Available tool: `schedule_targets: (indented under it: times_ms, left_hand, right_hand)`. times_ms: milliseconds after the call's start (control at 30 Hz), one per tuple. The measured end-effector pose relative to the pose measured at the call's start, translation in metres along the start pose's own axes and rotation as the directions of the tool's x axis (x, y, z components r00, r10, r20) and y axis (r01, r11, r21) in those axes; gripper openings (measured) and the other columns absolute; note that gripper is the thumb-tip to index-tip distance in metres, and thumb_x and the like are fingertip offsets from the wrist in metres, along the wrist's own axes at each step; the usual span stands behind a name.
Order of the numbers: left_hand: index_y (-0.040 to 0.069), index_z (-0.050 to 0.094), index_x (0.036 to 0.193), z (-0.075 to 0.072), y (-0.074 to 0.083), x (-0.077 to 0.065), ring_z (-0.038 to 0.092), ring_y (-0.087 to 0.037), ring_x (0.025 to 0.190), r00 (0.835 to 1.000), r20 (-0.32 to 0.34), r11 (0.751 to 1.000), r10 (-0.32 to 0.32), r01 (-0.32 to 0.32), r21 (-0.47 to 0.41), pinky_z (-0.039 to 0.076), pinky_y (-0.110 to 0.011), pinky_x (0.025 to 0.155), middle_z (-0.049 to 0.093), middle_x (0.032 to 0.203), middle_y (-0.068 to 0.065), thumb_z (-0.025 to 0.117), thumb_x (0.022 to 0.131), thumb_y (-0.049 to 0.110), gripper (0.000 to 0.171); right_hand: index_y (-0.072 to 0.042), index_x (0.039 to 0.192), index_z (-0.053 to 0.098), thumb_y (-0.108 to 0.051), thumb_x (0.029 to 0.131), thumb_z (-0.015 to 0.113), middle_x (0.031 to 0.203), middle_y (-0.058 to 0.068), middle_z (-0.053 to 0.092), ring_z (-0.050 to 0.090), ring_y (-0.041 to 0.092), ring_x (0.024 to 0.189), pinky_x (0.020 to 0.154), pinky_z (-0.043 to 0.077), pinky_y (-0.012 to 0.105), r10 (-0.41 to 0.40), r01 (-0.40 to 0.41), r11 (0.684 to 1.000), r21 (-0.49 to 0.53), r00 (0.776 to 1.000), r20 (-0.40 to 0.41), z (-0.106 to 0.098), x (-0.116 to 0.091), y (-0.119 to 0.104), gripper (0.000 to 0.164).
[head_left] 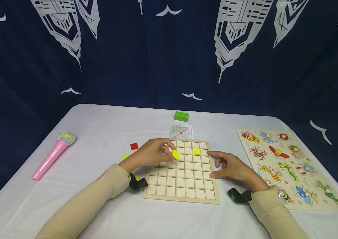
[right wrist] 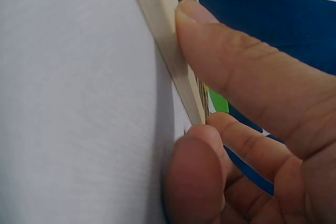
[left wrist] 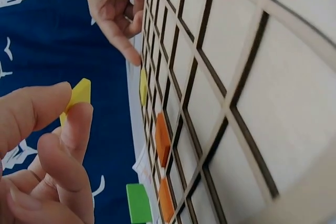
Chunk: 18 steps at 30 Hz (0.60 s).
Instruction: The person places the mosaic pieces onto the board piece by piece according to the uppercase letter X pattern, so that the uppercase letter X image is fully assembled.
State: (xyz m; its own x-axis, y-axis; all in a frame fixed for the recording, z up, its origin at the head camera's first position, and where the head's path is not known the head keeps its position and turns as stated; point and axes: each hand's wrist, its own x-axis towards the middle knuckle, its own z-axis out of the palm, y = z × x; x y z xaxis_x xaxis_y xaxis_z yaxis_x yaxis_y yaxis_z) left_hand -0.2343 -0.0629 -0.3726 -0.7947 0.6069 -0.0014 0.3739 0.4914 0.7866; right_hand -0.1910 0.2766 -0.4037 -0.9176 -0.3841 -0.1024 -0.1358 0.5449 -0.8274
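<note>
My left hand [head_left: 152, 153] pinches a yellow square tile [head_left: 176, 154] between thumb and index finger, over the upper left part of a wooden grid board [head_left: 181, 199]. In the left wrist view that tile stands tilted, apart from the board. Another yellow tile [head_left: 196, 151] lies in a cell near the board's upper right. Two orange tiles [left wrist: 163, 140] sit in cells; the left hand mostly hides them in the head view. Along the board's right edge, my right hand [head_left: 231, 166] touches the frame with its thumb [right wrist: 197, 22] and index finger.
Left of the board lie a red tile [head_left: 134, 146] and some yellow tiles [head_left: 125, 156], partly covered by the left arm. Behind it are a patterned grid card [head_left: 181, 131] and a green block [head_left: 181, 116]. A pink microphone [head_left: 50, 157] lies far left, an insect puzzle board [head_left: 290, 166] right.
</note>
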Motion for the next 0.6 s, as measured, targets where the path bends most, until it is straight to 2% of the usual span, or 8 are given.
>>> schedule_targets:
  times_ms: [100,200,600]
  left_hand:
    - [0.009,0.071,0.122,0.005,0.0,0.006,0.065,-0.011,0.082,1.0,0.0,1.0,-0.003,0.003,-0.003,0.051,-0.033,0.085,0.077,0.087,0.009,0.086,0.093,0.02,0.035]
    - [0.01,0.071,0.121,0.01,0.001,0.011,0.064,-0.012,0.078,1.0,-0.002,1.0,-0.022,0.022,0.01,0.05,-0.032,0.082,0.077,0.087,0.009,0.086,0.092,0.022,0.035]
    - [0.016,0.074,0.119,0.02,0.014,0.028,0.068,-0.012,0.087,0.994,-0.013,0.985,-0.106,0.107,0.136,0.05,-0.033,0.078,0.077,0.096,0.007,0.087,0.09,0.026,0.033]
  right_hand:
    - [0.011,0.153,0.049,-0.008,0.083,0.094,0.098,0.008,0.054,0.046,0.013,0.067,0.055,0.046,0.025,0.003,-0.003,1.0,-0.002,1.0,0.0,0.0,0.0,0.0,0.085]
    - [0.011,0.153,0.049,-0.008,0.083,0.094,0.098,0.007,0.054,0.046,0.013,0.067,0.055,0.046,0.025,0.004,-0.004,1.0,-0.002,1.0,-0.001,0.0,0.0,0.0,0.085]
    - [0.012,0.152,0.049,-0.007,0.083,0.094,0.098,0.008,0.054,0.047,0.012,0.065,0.055,0.047,0.025,-0.004,0.004,1.0,0.003,1.0,0.003,0.0,0.0,0.0,0.085]
